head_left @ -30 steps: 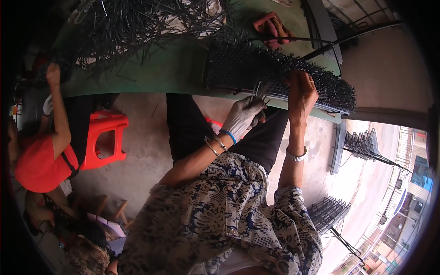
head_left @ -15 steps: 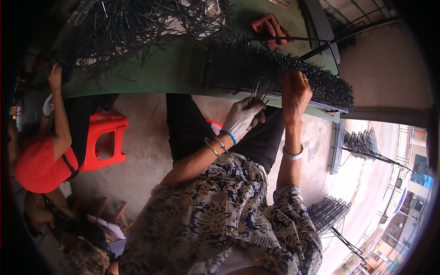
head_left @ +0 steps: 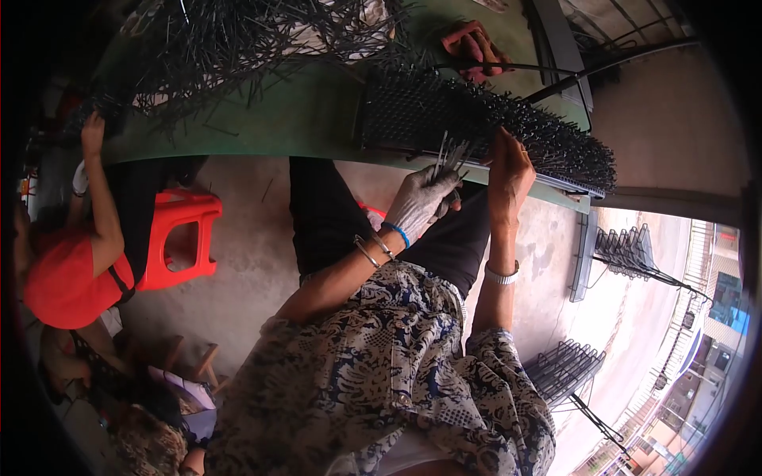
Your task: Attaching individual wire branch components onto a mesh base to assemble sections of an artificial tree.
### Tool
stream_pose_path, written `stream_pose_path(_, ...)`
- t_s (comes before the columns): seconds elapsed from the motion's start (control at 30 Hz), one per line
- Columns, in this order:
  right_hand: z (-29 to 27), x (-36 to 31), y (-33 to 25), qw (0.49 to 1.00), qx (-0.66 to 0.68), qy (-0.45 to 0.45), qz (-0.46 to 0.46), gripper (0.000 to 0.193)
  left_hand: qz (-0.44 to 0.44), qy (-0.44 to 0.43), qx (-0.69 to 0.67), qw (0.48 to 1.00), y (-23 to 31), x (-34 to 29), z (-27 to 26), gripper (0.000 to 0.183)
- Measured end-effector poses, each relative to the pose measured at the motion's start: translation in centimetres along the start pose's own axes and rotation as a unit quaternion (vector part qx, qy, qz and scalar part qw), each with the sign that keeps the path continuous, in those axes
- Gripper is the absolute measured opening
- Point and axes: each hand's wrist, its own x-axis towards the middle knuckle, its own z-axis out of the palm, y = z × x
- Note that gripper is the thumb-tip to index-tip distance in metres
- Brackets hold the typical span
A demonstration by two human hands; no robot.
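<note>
My left hand [head_left: 419, 198], in a pale knit glove with darkened fingertips, is closed around a small bundle of thin dark rods [head_left: 452, 152] that fan out upward. Close on its right, my bare right hand [head_left: 512, 170] has thumb and fingers pinched together at the near side of a long dark rack [head_left: 405, 111]. Whatever sits in that pinch is too small to make out. Holes in rows cover the rack's left part. Its right part bristles with upright dark rods [head_left: 556, 135].
A large heap of loose dark rods [head_left: 206, 55] lies on the green table [head_left: 309, 119]. Reddish gloves [head_left: 474, 49] rest behind the rack. A co-worker in red [head_left: 75, 274] sits at left near a red plastic stool [head_left: 178, 242]. Metal racks [head_left: 567, 369] stand at right.
My right hand has shifted slightly left and toward me, bringing its fingertips nearer the bundle. My left hand keeps its grip, with the rods now more spread in view.
</note>
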Motion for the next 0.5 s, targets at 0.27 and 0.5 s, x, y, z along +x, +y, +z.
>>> stream_pose_path(0.27,-2.8,-0.8,-2.5,0.960,0.186,-0.061,0.199,0.029,0.004,0.003,0.086,0.996,-0.5,-0.2,0.3,0.019)
stream_pose_path(0.5,-4.9,-1.2,-2.3,0.932,0.265,-0.137,0.208,0.012,-0.025,-0.012,0.054,0.998,-0.6,-0.7,0.6,0.021)
